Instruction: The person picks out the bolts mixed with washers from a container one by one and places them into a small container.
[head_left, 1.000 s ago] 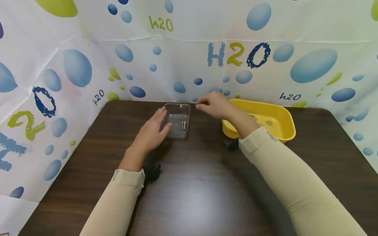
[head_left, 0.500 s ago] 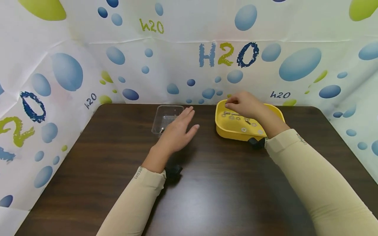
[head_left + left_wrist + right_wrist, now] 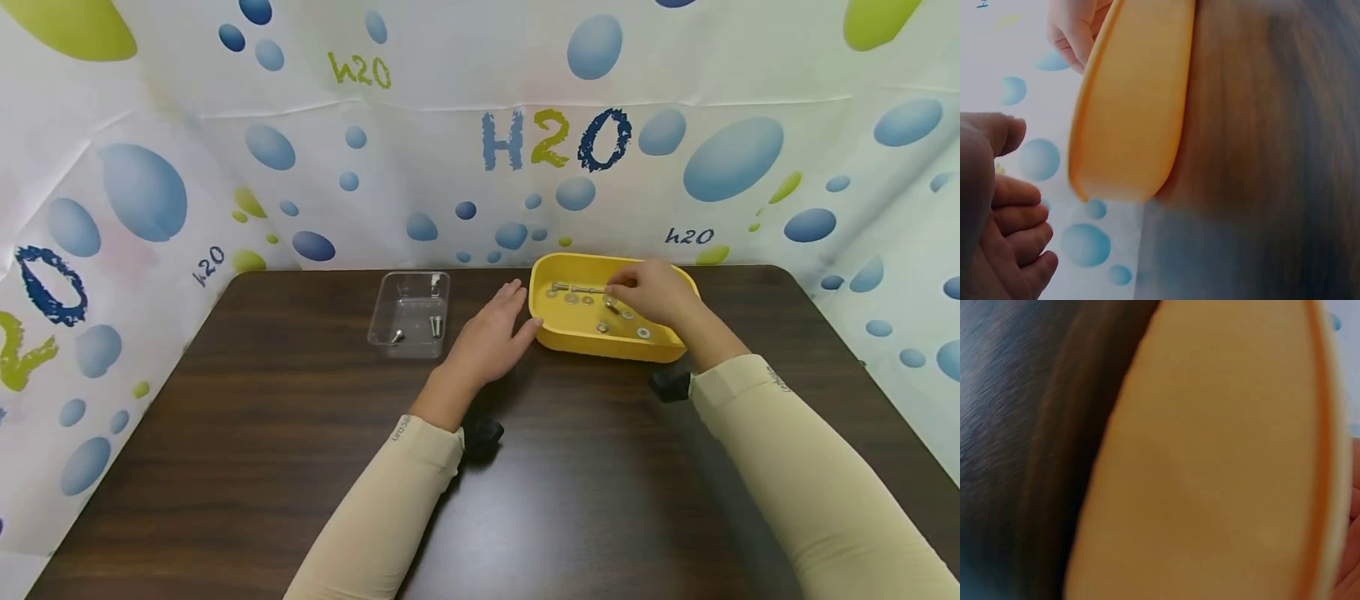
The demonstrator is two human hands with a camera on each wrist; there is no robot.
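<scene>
R hand (image 3: 654,290), fingertips bunched (can't tell if pinching anything), reaches into oblong yellow plastic tray (image 3: 592,341), whose raised sides prob. keep small silver metal bolts (image 3: 585,290) & flat round metal washers (image 3: 643,332) corralled; L hand (image 3: 491,333), fingers loosely extended, empty, nr tray's left end.

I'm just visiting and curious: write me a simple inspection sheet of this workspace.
Surface: dark wood-patterned table, light glare near the front.
Job's things: yellow tray holding bolts and washers; to its left, clear box with small metal fasteners.
Clutter: nothing seen.
Left hand: fingers extended, beside the yellow tray's left end.
Right hand: fingers bent over the yellow tray's inside, at a bolt; whether it grips is unclear.
Cables: nothing seen; a black device at each wrist.
Surroundings: white backdrop with blue and green drops and "H2O" lettering.
</scene>
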